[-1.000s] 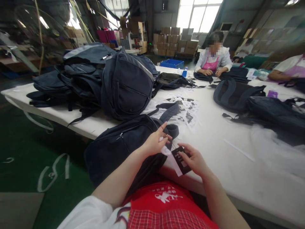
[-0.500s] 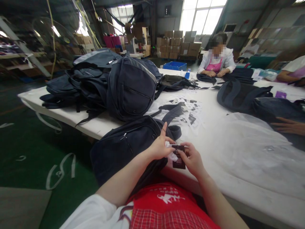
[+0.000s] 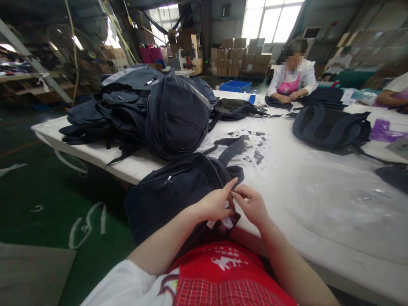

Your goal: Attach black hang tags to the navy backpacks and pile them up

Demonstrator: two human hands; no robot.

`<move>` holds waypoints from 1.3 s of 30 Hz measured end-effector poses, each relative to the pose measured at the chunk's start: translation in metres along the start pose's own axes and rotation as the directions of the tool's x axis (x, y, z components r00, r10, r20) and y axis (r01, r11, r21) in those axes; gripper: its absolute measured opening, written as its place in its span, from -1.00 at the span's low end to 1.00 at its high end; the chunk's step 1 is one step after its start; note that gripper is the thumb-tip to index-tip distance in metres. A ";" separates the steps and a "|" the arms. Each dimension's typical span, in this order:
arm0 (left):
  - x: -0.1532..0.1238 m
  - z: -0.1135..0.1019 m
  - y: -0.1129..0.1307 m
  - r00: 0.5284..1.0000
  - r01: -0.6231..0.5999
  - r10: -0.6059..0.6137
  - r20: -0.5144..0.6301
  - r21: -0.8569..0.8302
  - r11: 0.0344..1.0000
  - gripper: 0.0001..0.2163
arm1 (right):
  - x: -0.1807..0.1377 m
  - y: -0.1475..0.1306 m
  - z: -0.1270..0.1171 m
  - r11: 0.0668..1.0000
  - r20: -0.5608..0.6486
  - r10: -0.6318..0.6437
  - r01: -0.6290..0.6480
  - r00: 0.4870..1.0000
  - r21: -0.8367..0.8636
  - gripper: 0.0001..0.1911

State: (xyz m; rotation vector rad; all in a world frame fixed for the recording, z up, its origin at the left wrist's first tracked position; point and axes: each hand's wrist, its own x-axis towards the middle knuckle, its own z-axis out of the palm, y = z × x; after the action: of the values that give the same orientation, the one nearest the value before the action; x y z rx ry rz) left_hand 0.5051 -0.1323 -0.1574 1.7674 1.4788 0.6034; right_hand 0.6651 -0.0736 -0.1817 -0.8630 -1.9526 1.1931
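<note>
The left hand (image 3: pixel 214 205) grips a black tag (image 3: pixel 230 221) over the near backpack (image 3: pixel 172 193), apparently keeping it handy. The right hand (image 3: pixel 252 207) pinches shut alongside, its contents unclear.

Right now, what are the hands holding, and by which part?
The left hand holds a dark tag by its upper end, against the backpack. The right hand pinches at the same spot with its fingers; what they grip is hidden.

Backpack workshop: piled backpacks (image 3: pixel 153 110), stacked cartons (image 3: pixel 242 57).
</note>
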 end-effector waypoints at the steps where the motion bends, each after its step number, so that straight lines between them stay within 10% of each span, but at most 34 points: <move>1: -0.004 -0.001 0.000 1.000 -0.004 0.004 0.019 -0.007 1.000 -0.03 | -0.001 0.001 0.000 0.990 0.013 0.066 -0.067 0.998 0.121 -0.75; 8: -0.036 -0.007 -0.008 0.998 -0.034 0.038 0.040 -0.098 0.995 -0.30 | 0.004 0.012 0.001 0.561 0.228 0.356 -0.403 0.906 0.724 -0.73; 12: -0.046 -0.003 -0.014 0.996 -0.030 0.016 -0.088 -0.155 0.987 -0.73 | 0.011 0.006 0.012 0.580 0.233 0.329 -0.391 0.915 0.715 -0.61; 16: -0.049 -0.005 -0.022 0.987 0.006 -0.025 -0.157 -0.125 0.992 -0.72 | 0.031 0.005 0.018 0.725 0.223 0.265 -0.346 0.938 0.595 -0.59; 20: -0.048 -0.016 -0.036 0.949 0.060 -0.131 -0.287 -0.243 0.968 -0.72 | 0.075 0.021 0.016 0.984 0.051 0.134 -0.139 0.990 0.113 -0.62; 23: -0.043 -0.031 -0.042 0.921 0.049 -0.162 -0.354 -0.309 0.950 -0.73 | 0.106 0.036 0.020 0.983 -0.026 0.105 -0.108 0.994 -0.148 -0.59; 30: -0.007 -0.054 -0.036 0.922 -0.120 0.034 -0.386 -0.201 0.972 -0.74 | 0.116 0.038 0.027 0.896 0.423 0.307 -0.409 0.852 0.172 -0.75; 39: 0.028 -0.025 -0.078 0.956 0.139 -0.158 -0.248 -0.094 0.986 -0.78 | 0.105 0.055 0.008 0.692 0.586 0.126 -0.494 0.800 0.525 -0.74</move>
State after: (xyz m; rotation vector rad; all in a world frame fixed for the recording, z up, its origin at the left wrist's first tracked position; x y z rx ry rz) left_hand 0.4437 -0.0948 -0.2058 1.5478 1.7220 0.8215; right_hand 0.6109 0.0280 -0.2133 -0.5340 -1.5382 2.3543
